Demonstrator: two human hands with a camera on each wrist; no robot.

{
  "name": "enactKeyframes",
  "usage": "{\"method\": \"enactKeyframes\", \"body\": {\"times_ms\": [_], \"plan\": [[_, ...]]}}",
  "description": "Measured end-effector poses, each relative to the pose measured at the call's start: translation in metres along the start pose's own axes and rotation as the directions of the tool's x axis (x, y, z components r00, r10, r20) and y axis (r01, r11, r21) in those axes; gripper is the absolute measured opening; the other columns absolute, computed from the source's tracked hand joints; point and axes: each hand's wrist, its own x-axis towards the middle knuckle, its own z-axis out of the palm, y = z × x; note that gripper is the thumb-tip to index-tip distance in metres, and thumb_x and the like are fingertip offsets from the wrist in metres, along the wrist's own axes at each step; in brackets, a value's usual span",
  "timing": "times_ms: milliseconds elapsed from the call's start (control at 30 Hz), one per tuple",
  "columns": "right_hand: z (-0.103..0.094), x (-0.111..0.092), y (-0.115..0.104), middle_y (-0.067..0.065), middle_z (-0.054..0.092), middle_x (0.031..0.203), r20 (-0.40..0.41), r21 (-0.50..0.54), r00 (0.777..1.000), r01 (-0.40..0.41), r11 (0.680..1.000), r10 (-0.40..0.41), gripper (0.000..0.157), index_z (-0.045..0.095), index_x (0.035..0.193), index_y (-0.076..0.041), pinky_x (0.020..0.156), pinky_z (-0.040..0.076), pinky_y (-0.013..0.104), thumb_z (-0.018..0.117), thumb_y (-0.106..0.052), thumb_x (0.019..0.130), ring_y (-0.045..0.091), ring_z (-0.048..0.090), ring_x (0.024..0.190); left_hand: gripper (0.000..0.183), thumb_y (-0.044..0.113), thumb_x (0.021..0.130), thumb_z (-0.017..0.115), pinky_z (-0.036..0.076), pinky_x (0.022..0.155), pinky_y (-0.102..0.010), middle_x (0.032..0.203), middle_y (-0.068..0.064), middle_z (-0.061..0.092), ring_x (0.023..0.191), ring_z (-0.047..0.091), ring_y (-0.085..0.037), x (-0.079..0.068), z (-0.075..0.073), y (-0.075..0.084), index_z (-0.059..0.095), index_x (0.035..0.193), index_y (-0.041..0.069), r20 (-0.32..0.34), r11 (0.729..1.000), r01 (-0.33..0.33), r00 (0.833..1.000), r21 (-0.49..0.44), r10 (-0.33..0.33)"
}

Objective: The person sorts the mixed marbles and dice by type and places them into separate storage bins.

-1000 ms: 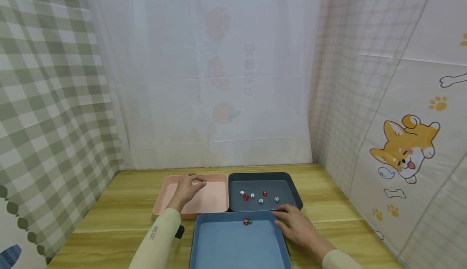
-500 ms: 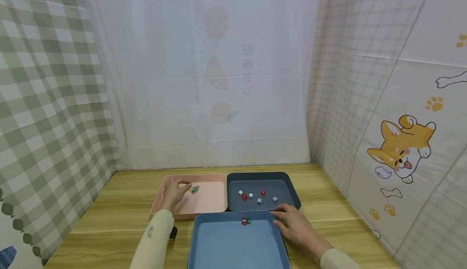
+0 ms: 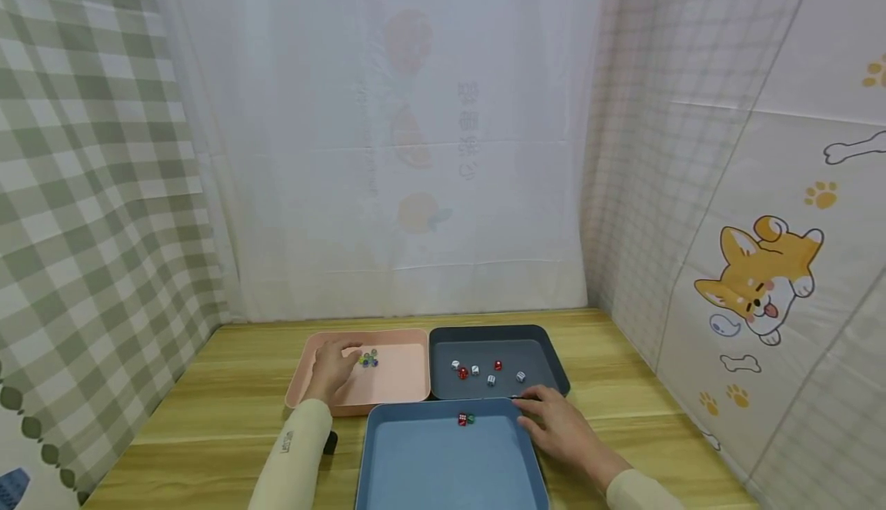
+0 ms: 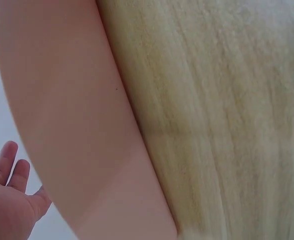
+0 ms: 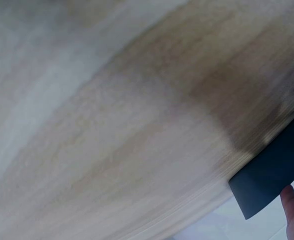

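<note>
In the head view, my left hand (image 3: 333, 368) hovers over the left part of the pink tray (image 3: 404, 391), its fingertips close beside a small cluster of glassy green and blue pieces (image 3: 369, 359), too small to tell their kind. Loosely spread fingers (image 4: 20, 175) show past the tray wall in the left wrist view. My right hand (image 3: 562, 427) rests where the dark grey tray (image 3: 536, 335) meets the blue tray (image 3: 457, 464). A fingertip (image 5: 288, 195) touches the dark tray wall (image 5: 269, 172) in the right wrist view.
White dice (image 3: 491, 381) and red dice (image 3: 497, 365) lie scattered in the dark tray. A red die (image 3: 462, 419) and a green die (image 3: 471, 418) sit near the blue tray's back wall. Curtains (image 3: 408, 148) surround the wooden table (image 3: 208, 433).
My left hand has shifted left over the pink tray, uncovering the cluster of glassy pieces, which lies a little more spread. The right hand has stayed in place.
</note>
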Motion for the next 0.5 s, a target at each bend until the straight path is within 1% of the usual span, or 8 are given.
{"method": "enactKeyframes", "body": {"times_ms": [100,233,367,400,500], "plan": [[0.0,0.0,0.0,0.003,0.059,0.116,-0.001,0.002,1.0,0.002,1.0,-0.002,0.03,0.073,0.121,-0.011,0.09,0.049,0.05,0.069,-0.022,0.093,0.026,0.057,0.108,0.032,0.012,0.1,0.058,0.03,0.103,-0.068,0.141,-0.025,0.049,0.136,0.029,-0.05,0.001,-0.001,0.003,0.065,0.129,0.004,-0.012,1.0,0.003,1.0,-0.01,-0.003],[-0.001,0.0,-0.001,0.004,0.059,0.116,0.004,0.01,1.0,-0.006,1.0,0.006,0.03,0.073,0.121,-0.011,0.09,0.049,0.05,0.069,-0.022,0.093,0.027,0.056,0.108,0.033,0.015,0.1,0.059,0.035,0.103,-0.065,0.138,-0.023,0.052,0.134,0.036,-0.047,0.003,-0.003,0.009,0.064,0.13,0.003,-0.021,1.0,-0.011,1.0,0.002,0.011],[-0.001,0.0,-0.002,0.005,0.059,0.116,0.02,0.014,1.0,-0.021,1.0,0.021,0.03,0.072,0.121,-0.011,0.091,0.048,0.051,0.069,-0.021,0.093,0.028,0.056,0.109,0.036,0.02,0.099,0.061,0.033,0.103,-0.065,0.139,-0.026,0.05,0.133,0.038,-0.047,0.007,-0.003,0.015,0.064,0.13,0.001,-0.031,0.999,-0.026,0.999,0.021,0.026],[-0.001,0.0,-0.002,0.005,0.059,0.116,0.024,0.014,0.999,-0.026,1.0,0.025,0.03,0.072,0.121,-0.01,0.092,0.048,0.051,0.069,-0.021,0.093,0.028,0.056,0.109,0.037,0.022,0.099,0.061,0.033,0.104,-0.064,0.139,-0.025,0.049,0.133,0.038,-0.046,0.007,-0.003,0.017,0.063,0.13,0.002,-0.031,1.0,-0.02,0.999,0.014,0.02],[-0.001,0.001,-0.002,0.005,0.059,0.116,0.028,0.015,0.999,-0.028,1.0,0.028,0.031,0.072,0.122,-0.01,0.092,0.048,0.051,0.069,-0.021,0.093,0.028,0.056,0.109,0.038,0.023,0.099,0.061,0.036,0.103,-0.062,0.138,-0.025,0.05,0.131,0.041,-0.044,0.009,-0.001,0.023,0.063,0.131,0.001,-0.031,0.999,-0.036,0.999,-0.015,0.035]]}}
